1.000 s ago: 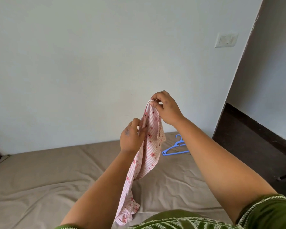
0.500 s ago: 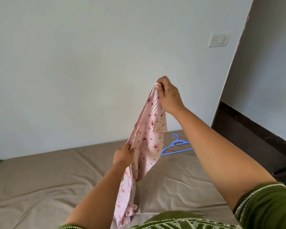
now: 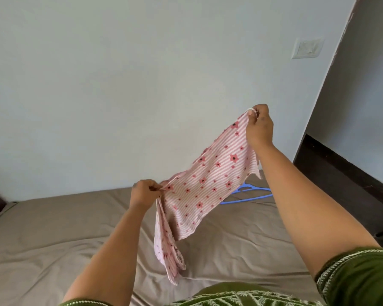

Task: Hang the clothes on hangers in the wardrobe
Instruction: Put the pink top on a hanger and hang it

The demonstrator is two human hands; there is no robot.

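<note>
pink garment (image 3: 210, 182) stretched between left hand (image 3: 143, 193), right hand (image 3: 258, 127)

No readable text, label, brand, number or sign shows anywhere in this view.

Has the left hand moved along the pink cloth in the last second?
Yes. The left hand has slid down and leftward, away from the right hand, spreading the pink cloth between them. It now sits level with the blue hanger on the bed, not above it.
</note>
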